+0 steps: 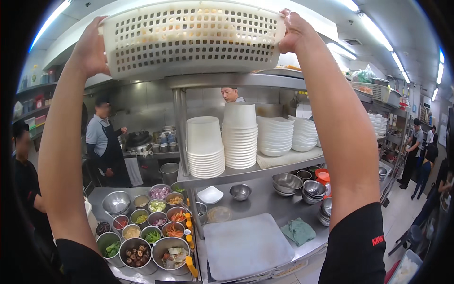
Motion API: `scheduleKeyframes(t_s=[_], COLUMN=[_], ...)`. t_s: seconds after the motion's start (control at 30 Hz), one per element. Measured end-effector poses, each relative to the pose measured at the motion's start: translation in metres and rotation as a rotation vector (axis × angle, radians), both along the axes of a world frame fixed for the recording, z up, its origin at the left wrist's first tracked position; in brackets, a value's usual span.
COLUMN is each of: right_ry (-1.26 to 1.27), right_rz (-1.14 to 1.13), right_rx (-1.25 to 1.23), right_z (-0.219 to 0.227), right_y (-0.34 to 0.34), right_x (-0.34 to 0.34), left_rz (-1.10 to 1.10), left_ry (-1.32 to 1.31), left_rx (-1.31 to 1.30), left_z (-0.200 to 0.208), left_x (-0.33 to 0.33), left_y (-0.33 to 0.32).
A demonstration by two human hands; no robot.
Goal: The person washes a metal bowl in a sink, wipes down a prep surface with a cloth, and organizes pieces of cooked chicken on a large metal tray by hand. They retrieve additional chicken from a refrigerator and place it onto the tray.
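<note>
A white perforated plastic basket is held up at the top of the head view, with pale yellowish contents showing faintly through its holes. My left hand grips its left end, and my right hand grips the right end near the rim. Both arms are raised high. Just beneath the basket runs the top metal shelf; whether the basket touches it I cannot tell. What exactly lies inside is hidden by the basket wall.
Stacked white tubs and bowls fill the middle shelf. Below are a white cutting board, a green cloth and metal bowls. Several metal containers of cut vegetables stand lower left. Other people work around the kitchen.
</note>
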State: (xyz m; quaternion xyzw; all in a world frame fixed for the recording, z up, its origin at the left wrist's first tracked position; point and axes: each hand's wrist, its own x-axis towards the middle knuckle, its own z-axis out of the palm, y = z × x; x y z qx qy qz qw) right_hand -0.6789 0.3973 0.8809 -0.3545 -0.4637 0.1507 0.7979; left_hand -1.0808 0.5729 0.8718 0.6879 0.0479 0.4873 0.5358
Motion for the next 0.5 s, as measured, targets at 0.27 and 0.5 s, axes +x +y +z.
scheduleKeyframes(t_s=[0.27,0.5], right_ry=[-0.199,-0.305], right_rz=[0.276,-0.156], right_rx=[-0.034,0.431], right_z=[0.039,-0.133], right_y=[0.078,0.02], right_x=[0.124,0.084], left_rz=[0.193,0.676], left_ry=[0.077,-0.106], left_rx=[0.058,0.282], left_z=[-0.04,-0.143], left_x=[0.096,0.072], left_y=[0.078,0.014])
